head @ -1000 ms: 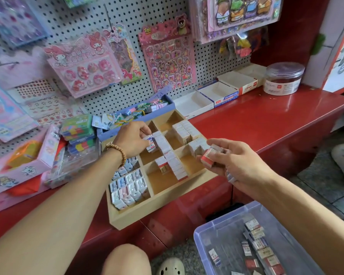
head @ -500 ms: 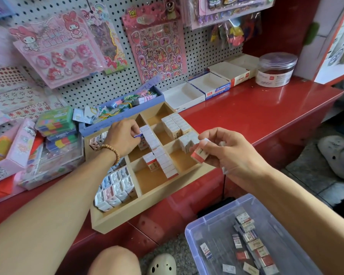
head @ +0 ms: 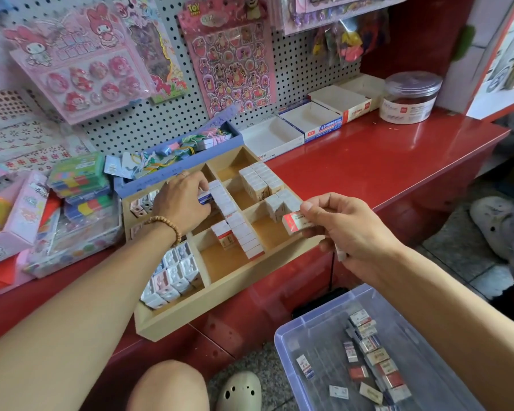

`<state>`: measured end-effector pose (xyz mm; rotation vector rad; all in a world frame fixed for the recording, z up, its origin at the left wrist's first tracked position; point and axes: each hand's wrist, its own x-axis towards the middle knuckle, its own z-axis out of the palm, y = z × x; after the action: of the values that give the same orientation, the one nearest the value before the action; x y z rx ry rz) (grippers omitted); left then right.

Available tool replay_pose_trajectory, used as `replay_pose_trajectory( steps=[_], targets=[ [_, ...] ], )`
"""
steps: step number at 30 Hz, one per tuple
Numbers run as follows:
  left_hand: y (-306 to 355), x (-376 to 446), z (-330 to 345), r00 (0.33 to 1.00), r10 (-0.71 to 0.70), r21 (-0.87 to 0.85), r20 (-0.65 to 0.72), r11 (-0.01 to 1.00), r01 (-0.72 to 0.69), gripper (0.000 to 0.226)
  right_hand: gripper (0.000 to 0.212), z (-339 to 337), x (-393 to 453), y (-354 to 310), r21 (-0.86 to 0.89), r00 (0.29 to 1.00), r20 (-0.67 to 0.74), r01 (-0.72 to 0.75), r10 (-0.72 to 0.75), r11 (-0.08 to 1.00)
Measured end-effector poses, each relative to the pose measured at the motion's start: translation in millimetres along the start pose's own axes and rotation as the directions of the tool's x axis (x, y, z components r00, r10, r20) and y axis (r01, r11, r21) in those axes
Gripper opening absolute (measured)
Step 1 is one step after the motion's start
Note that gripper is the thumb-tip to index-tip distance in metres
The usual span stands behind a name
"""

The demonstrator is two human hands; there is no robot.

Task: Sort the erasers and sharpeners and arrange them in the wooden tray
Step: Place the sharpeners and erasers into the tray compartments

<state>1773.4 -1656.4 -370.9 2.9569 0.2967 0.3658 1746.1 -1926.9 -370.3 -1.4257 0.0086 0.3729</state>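
A wooden tray with several compartments lies on the red counter. My left hand reaches into a middle compartment and pinches a blue-and-white eraser beside a long row of white erasers. My right hand hovers over the tray's right edge, pinching a red-and-white eraser between thumb and fingers, with another small piece tucked under its lower fingers. Boxed sharpeners fill the tray's left compartments.
A clear plastic bin with several loose erasers sits on the floor at lower right. Open white boxes and a round clear tub stand at the counter's back. Stationery packs crowd the left. My knee and shoe show below.
The view has shifted slightly. My left hand stays in the middle compartment with its eraser. My right hand keeps the red-and-white eraser beside the tray, barely moved.
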Motion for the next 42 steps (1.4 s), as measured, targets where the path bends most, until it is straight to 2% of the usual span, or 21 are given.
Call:
replay_pose_trajectory(
  steps=[2,4,5,7,8,10,13,16,17,19,22,25,28,30,33,37,42],
  targets=[
    [4.1,-5.8,-8.0,0.996,-0.004,-0.004,-0.091,1.0,0.003,0.017,0.011,1.3,-1.5,-1.5,0.051,1.0,0.009,-0.007,0.006,0.999],
    [20.3,-20.7,-19.7,0.987,-0.024,-0.243,-0.16,0.97,-0.016,0.009,0.01,2.4,-3.9,-3.5,0.083,0.999,0.042,0.001,-0.004,0.997],
    [32.8,-31.6,-26.4,0.994,-0.04,-0.436,-0.1,0.9,-0.007,0.009,0.01,3.3,-4.9,-4.4,0.094,0.998,0.058,0.007,-0.013,0.996],
    [59.7,-55.3,-37.2,0.987,0.028,-0.722,0.159,0.685,0.097,0.013,0.01,6.6,-7.5,-6.1,0.109,0.996,0.087,0.014,-0.023,0.994],
    [70.3,-65.6,-40.2,0.966,0.089,-0.77,0.241,0.624,0.134,0.016,0.01,9.0,-9.1,-7.1,0.112,0.995,0.099,0.017,-0.028,0.994],
    [83.8,-81.3,-42.9,0.952,0.139,-0.806,0.273,0.573,0.147,0.014,0.01,13.3,-12.9,-7.7,0.102,0.992,0.116,0.031,-0.043,0.994],
    [89.6,-89.9,-46.7,0.96,0.093,-0.841,0.263,0.511,0.181,0.002,0.013,16.4,-19.6,-7.2,0.08,0.99,0.131,0.038,-0.048,0.996],
    [86.7,-93.1,-57.9,0.957,0.048,-0.84,0.287,0.493,0.227,0.006,0.022,17.7,-27.0,-8.5,0.039,0.991,0.136,-0.016,0.011,0.999],
    [82.9,-92.7,-62.2,0.959,0.02,-0.834,0.282,0.499,0.235,0.007,0.025,16.7,-28.5,-8.5,-0.024,0.992,0.124,-0.015,0.018,1.0],
    [70.9,-90.4,-70.8,0.97,-0.037,-0.786,0.24,0.579,0.217,0.01,0.03,14.2,-31.9,-7.4,-0.163,0.995,0.104,0.013,0.004,0.987],
    [48.5,-83.8,-77.4,0.978,-0.086,-0.674,0.187,0.713,0.192,0.013,0.042,10.1,-32.6,-2.8,-0.227,0.998,0.065,0.001,0.014,0.974],
    [29.1,-79.4,-74.9,0.973,-0.101,-0.6,0.21,0.772,0.209,0.011,0.048,6.5,-30.9,1.4,-0.112,0.991,0.014,-0.128,0.13,0.986],
    [20.9,-79.6,-67.8,0.962,-0.042,-0.498,0.271,0.849,0.177,0.006,0.046,4.2,-31.3,2.6,0.08,0.967,0.041,-0.253,0.25,0.964],
    [22.1,-80.6,-61.3,0.952,0.001,-0.427,0.305,0.894,0.136,0.01,0.038,4.3,-31.7,3.0,0.216,0.962,0.068,-0.274,0.266,0.937],
    [24.9,-77.6,-48.0,0.959,0.023,-0.336,0.283,0.939,0.077,0.022,0.044,3.5,-32.7,4.1,0.338,0.967,0.088,-0.254,0.238,0.906],
    [26.5,-72.5,-30.8,0.979,0.027,-0.324,0.201,0.945,0.041,0.023,0.042,1.7,-32.7,3.3,0.326,0.973,0.072,-0.229,0.217,0.917],
    [30.0,-75.0,-14.4,0.989,0.058,-0.26,0.135,0.965,-0.021,0.024,0.036,-3.5,-32.9,4.3,0.258,0.971,0.17,-0.206,0.166,0.944]
  ],
)
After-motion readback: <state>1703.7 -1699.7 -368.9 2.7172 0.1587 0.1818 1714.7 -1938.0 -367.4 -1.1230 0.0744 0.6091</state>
